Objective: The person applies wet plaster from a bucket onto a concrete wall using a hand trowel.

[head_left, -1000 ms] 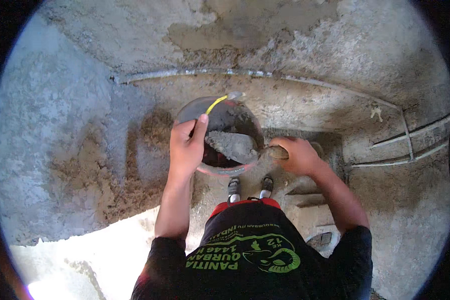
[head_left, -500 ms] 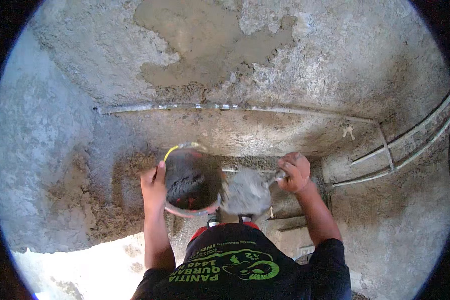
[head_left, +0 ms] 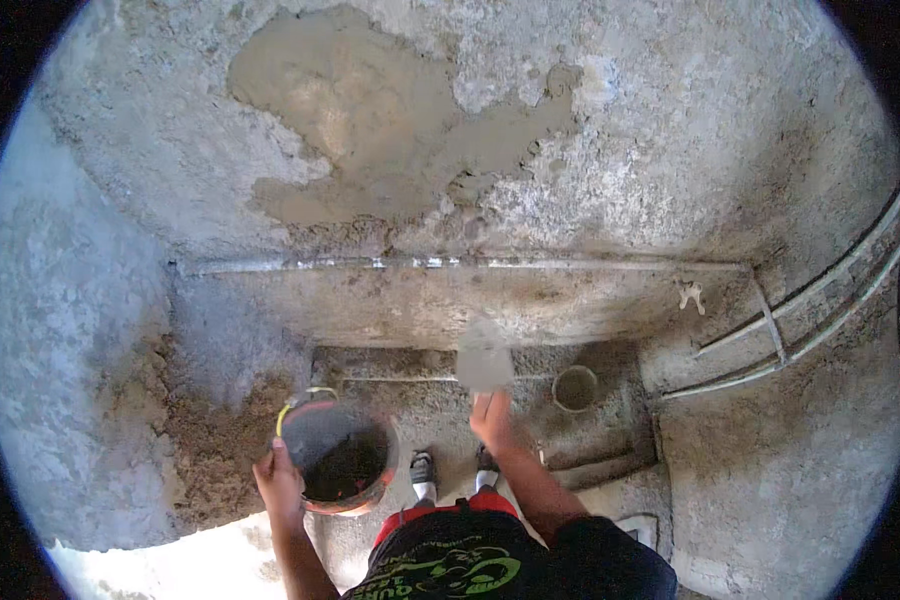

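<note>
In the head view my left hand (head_left: 281, 478) grips a dark round bucket (head_left: 355, 440) at its yellow handle, low to the left. The bucket has a reddish rim and some dark grey material inside. My right hand (head_left: 491, 425) holds a trowel (head_left: 484, 365) upward at the centre; its blade is blurred grey, and whether mortar lies on it I cannot tell. Ahead, an irregular patch of darker wet plaster (head_left: 370, 110) spreads over the rough wall (head_left: 650, 120).
A pale pipe (head_left: 620, 265) crosses the wall's lower part, with branching pipes (head_left: 770, 325) on the right. A small round container (head_left: 575, 390) stands low at the right, beside a ledge (head_left: 590, 465). My sandalled feet (head_left: 422, 470) are below. Bright light falls at lower left.
The bucket has moved down and left in the picture. My right hand has moved from the bucket's right side toward the middle, raising the trowel forward. The view has tilted up, showing more wall.
</note>
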{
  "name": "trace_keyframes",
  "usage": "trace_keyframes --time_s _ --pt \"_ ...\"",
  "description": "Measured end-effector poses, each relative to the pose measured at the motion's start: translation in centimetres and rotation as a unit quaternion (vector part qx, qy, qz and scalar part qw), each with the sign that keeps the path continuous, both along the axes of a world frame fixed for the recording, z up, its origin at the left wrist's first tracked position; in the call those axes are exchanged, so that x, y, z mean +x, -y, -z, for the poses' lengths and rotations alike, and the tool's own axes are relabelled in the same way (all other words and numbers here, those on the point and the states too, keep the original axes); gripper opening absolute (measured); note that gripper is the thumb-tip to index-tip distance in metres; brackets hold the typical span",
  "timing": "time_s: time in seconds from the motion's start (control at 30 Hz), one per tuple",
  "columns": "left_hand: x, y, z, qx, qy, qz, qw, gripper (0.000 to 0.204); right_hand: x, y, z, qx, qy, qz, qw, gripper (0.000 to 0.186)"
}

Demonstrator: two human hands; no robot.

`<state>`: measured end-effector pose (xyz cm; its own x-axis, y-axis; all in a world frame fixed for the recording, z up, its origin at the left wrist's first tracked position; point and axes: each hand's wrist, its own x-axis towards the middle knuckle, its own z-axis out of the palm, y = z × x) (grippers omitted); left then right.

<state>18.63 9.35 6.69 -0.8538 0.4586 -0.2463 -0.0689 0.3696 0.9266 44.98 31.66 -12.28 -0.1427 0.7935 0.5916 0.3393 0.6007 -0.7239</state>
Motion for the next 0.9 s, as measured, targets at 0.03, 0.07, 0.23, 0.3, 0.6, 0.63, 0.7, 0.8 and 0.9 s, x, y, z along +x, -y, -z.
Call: trace_keyframes --time_s 0.03,0.07,0.23,0.3,0.6,0.63,0.7,0.8,0.9 --pt "0.0 0.2 -0.7 0.005 0.017 -0.007 1.000 0.051 1.4 3.8 2.4 -0.133 0.029 0.018 0.991 0.026" --pt "-0.2 0.1 -1.0 0.011 0.030 -0.019 0.999 0.051 2.2 5.8 3.4 -0.191 0.076 0.018 0.978 0.026" --pt "-1.1 1.1 1.1 0.011 -0.002 -0.005 1.000 0.049 6.3 10.5 5.1 -0.300 0.198 0.029 0.933 0.029" --pt "-1.3 1.1 2.1 0.019 -0.022 0.002 1.000 0.049 7.6 9.0 5.9 -0.427 0.211 -0.030 0.879 0.033" --pt "0.1 2.3 3.3 -0.011 0.026 -0.063 0.998 0.044 0.4 -4.7 -8.6 -0.259 -0.095 -0.095 0.956 0.034" --pt "-0.3 3.0 4.2 -0.015 0.026 -0.067 0.997 0.044 -0.6 -6.4 -11.1 -0.167 -0.049 -0.042 0.984 0.036" --pt "-1.5 4.1 7.0 0.007 0.024 -0.043 0.999 0.044 -1.1 -10.6 -11.1 -0.119 -0.084 -0.020 0.989 0.038" --pt "-0.7 4.3 5.9 -0.001 0.045 -0.040 0.998 0.035 -0.6 -11.9 -12.4 -0.145 -0.106 0.025 0.983 0.038" --pt "-0.9 6.0 7.4 0.090 0.066 -0.088 0.990 0.030 1.3 -9.8 -11.8 -0.080 0.099 0.153 0.980 0.040"
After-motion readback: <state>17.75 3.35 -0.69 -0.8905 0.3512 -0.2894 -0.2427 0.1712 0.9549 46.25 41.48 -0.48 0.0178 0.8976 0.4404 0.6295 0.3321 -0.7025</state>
